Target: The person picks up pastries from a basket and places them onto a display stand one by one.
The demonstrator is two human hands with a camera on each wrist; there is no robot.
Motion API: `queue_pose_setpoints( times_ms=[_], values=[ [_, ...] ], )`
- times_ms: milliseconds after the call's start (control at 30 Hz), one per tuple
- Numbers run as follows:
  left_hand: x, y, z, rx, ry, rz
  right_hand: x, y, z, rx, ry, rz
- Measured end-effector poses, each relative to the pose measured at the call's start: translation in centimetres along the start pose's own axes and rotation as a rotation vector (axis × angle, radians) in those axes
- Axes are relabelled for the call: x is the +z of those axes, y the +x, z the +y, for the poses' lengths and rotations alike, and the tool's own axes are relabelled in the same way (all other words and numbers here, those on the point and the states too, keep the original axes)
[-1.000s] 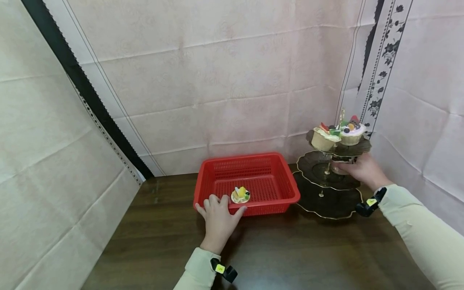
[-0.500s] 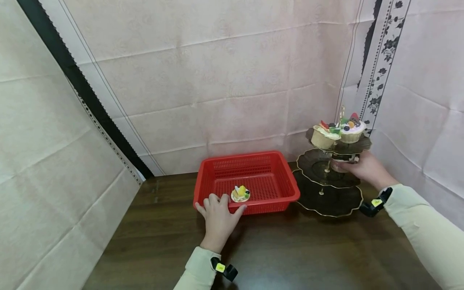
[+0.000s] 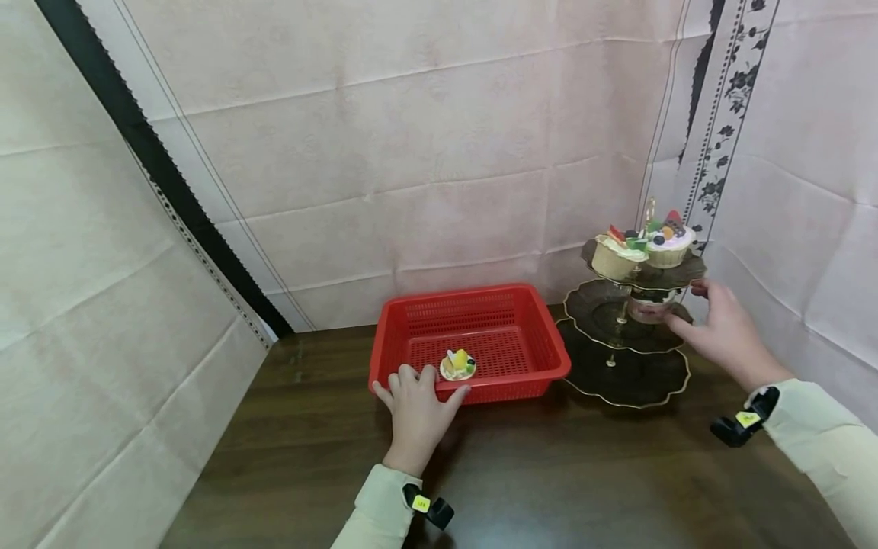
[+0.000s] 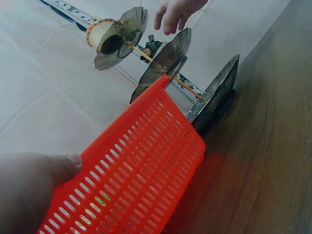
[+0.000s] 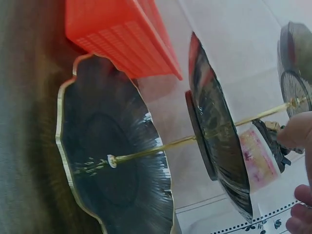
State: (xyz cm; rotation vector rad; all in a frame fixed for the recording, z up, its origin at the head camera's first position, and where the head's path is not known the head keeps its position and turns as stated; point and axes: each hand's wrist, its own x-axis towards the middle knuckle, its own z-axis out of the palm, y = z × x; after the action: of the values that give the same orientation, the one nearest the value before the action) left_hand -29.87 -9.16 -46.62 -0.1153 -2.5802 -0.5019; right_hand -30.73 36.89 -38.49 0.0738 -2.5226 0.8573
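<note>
My left hand holds the near rim of a red plastic basket, its thumb outside the perforated wall in the left wrist view. Inside that basket, right by the fingers, lies a small fruit-topped cupcake. On the right stands a dark three-tier cake stand with gold edges. A dessert cup with a pink band and dark topping sits on its middle tier. Just right of the cup, my right hand has its fingers spread and holds nothing. Two fruit-topped cupcakes sit side by side on the top tier.
A dark wooden table carries everything. Pale cloth walls stand close behind the basket and to both sides. The stand's bottom tier reaches close to the basket's right side.
My right hand has let go of the dessert cup on the middle tier and drawn back to the right, its fingers now apart. The left hand stays on the basket rim.
</note>
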Motion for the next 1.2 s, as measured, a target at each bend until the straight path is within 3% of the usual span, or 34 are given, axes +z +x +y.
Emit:
queue_pose_setpoints(
  times_ms=[133,333,633,867,1200],
  values=[
    [0.0,0.0,0.0,0.009,0.007,0.011,-0.1,-1.6,-0.5,-0.020,0.002,0.066],
    [0.0,-0.1,-0.1,0.011,0.009,0.025,0.6,-3.2,-2.1,-0.115,0.008,0.151],
    [-0.2,-0.1,0.0,0.007,0.011,0.003,3.7,-3.3,-4.9,-0.376,0.045,0.230],
    [-0.3,0.0,0.1,-0.005,0.004,-0.011,6.9,-2.1,-7.5,-0.461,0.085,0.181],
    [-0.1,0.0,0.1,0.006,-0.001,-0.001,10.7,-0.6,-11.3,-0.405,0.165,0.009]
  ],
)
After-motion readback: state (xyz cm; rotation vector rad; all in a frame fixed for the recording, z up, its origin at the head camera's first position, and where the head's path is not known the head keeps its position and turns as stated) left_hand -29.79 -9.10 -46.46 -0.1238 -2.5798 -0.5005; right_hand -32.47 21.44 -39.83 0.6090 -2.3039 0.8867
